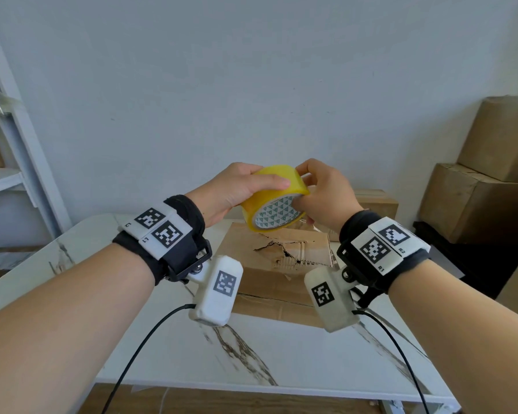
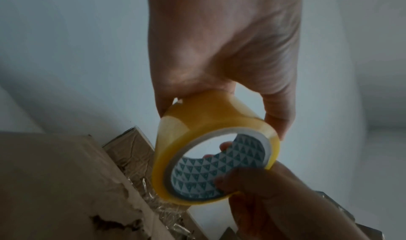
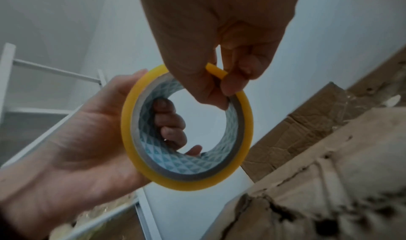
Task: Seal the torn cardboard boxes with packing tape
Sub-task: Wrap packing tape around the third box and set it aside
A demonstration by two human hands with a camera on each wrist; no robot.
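A yellow roll of packing tape [image 1: 274, 191] with a white, green-triangle core is held in the air above a torn cardboard box [image 1: 284, 255] on the table. My left hand [image 1: 237, 189] grips the roll [image 2: 211, 125] from the left, thumb across its outer band and fingers through the core. My right hand [image 1: 323, 192] holds the roll's [image 3: 131, 131] right side, thumb inside the core and fingertips pinching the rim. The box top has a ragged tear [image 1: 284, 251] in its middle. A clear strip of tape hangs from the roll toward the box's far edge.
The marble-patterned white table [image 1: 296, 363] carries the box. Stacked cardboard boxes [image 1: 485, 174] stand at the right against the wall, and another box [image 1: 374, 201] lies behind the torn one. A white shelf frame [image 1: 15, 150] rises at the left.
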